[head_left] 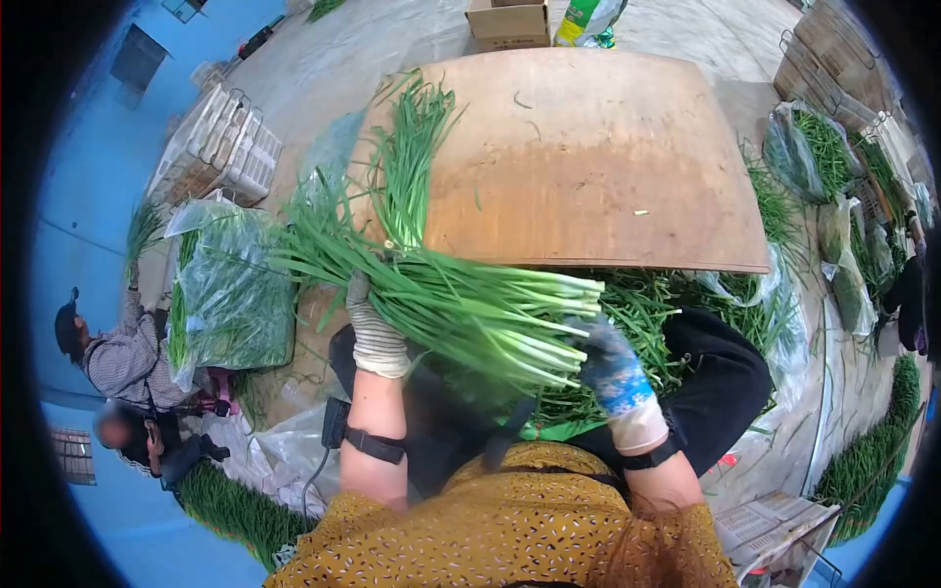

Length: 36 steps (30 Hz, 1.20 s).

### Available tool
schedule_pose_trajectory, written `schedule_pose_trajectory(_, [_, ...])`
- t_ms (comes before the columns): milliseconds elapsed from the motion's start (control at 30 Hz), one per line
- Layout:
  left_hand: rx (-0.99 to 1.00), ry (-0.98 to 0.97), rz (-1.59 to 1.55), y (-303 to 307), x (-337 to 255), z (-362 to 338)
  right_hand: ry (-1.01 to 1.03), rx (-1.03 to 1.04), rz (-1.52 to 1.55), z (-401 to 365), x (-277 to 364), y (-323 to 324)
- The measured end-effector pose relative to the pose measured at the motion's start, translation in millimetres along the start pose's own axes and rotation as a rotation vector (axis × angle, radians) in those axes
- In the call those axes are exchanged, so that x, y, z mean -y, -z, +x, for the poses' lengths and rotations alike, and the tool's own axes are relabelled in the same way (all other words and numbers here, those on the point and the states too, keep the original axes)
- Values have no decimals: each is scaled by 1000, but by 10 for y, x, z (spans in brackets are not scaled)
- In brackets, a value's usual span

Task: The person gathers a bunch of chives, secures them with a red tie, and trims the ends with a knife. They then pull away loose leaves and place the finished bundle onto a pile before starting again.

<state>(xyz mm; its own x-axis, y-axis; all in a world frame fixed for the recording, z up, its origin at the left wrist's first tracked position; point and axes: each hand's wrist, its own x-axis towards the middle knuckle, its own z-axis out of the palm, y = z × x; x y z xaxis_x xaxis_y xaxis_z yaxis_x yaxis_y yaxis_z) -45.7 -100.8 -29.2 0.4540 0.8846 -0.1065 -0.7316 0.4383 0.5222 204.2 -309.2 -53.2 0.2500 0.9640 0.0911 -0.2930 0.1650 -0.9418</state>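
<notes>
A loose bunch of garlic chives (461, 299) lies crosswise in front of me, its green leaves to the left and pale stem ends to the right. My left hand (361, 312), in a whitish knitted glove, is closed around the leafy part, with its fingers partly hidden by the leaves. At the cut ends is my right hand (610, 355) in a blue patterned glove, its fingers stretched out against the stems and a little blurred. Beyond the bunch, a smaller bundle of chives (410, 162) rests on the left side of the wooden board (598, 147).
More chives (642, 304) lie beneath the board's near edge, by my knees. A plastic-wrapped bale of chives (235, 284) stands at left, near two people (147, 363). White crates (221, 142) are stacked behind it. Bagged greens (818, 152) line the right; a cardboard box (508, 24) is at the back.
</notes>
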Motion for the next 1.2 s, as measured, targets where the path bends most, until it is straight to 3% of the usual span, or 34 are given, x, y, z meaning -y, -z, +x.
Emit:
schedule_pose_trajectory(67, [-7,-32,-25,29,-48,17,-241,-3,908,-1,16,188])
schedule_pose_trajectory(133, [-42,-78,-22,86,-137,40,-53,-173,792,-65,80,469])
schedule_pose_trajectory(200, [-82,-115,-23,96,-190,37,-129,-275,750,-164,118,895])
schedule_pose_trajectory(300, [-99,-87,-21,106,-201,38,-65,-339,-1550,-152,210,976])
schedule_pose_trajectory(400, [-49,-31,-27,56,-121,33,129,-231,-973,151,348,565])
schedule_pose_trajectory(467, [-10,0,-18,-1,-85,2,-327,3,-163,331,489,275])
schedule_pose_trajectory(500, [6,11,-7,-42,-63,2,-267,43,17,376,371,222])
schedule_pose_trajectory(533, [22,23,2,-65,-58,8,-323,55,-95,425,253,180])
schedule_pose_trajectory(667, [-59,4,87,-3,-102,16,66,160,-374,337,-85,182])
schedule_pose_trajectory(700, [-53,-12,102,-2,-104,9,-80,137,-152,298,-147,188])
schedule_pose_trajectory(767, [-40,-40,130,4,-99,0,-205,99,-50,217,-85,90])
schedule_pose_trajectory(867, [-40,-53,175,34,-91,11,28,32,-493,76,96,-29])
schedule_pose_trajectory(900, [-46,-47,181,38,-99,15,-47,-39,-39,81,-86,-11])
schedule_pose_trajectory(967, [-59,-41,192,30,-123,9,-11,-119,-130,67,-198,51])
schedule_pose_trajectory(1033, [-41,-87,176,23,-169,-16,-478,-325,798,52,45,190])
schedule_pose_trajectory(1100, [4,-125,136,13,-237,-41,-285,-229,212,-7,-16,418])
schedule_pose_trajectory(1133, [-16,-143,131,-13,-271,-60,-312,-180,43,-14,-114,732])
schedule_pose_trajectory(1200, [-56,-170,117,-62,-308,-94,-583,-290,-467,-160,-190,1159])
